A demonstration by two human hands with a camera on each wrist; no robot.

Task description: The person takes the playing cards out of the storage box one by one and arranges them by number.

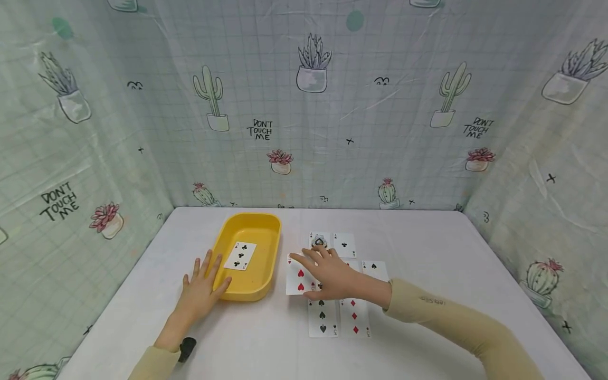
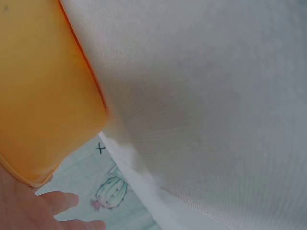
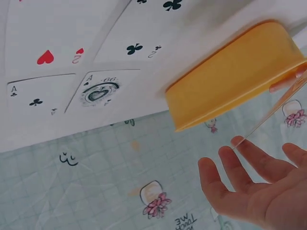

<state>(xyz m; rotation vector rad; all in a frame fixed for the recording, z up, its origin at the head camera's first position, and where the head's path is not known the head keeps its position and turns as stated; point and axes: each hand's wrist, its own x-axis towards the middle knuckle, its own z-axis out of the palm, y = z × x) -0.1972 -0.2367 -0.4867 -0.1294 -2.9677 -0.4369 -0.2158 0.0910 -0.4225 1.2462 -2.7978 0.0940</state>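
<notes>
My right hand [image 1: 331,274] pinches a playing card with red hearts [image 1: 295,282], held up left of the laid-out cards; in the right wrist view that card [image 3: 273,115] shows almost edge-on. Beneath and around this hand lie the ace of spades [image 1: 319,238], ace of clubs [image 1: 344,245], two of spades [image 1: 375,268], three of spades [image 1: 323,322] and three of diamonds [image 1: 354,322]. The hand partly covers other cards. With fingers spread, my left hand [image 1: 200,290] touches the left side of a yellow tray [image 1: 247,291]. Inside the tray is the three of clubs [image 1: 240,256].
A white table [image 1: 427,253] carries everything. Printed cloth [image 1: 332,116] with cactus drawings stands behind it and along both sides. A black strap-like item [image 1: 187,349] is at my left wrist.
</notes>
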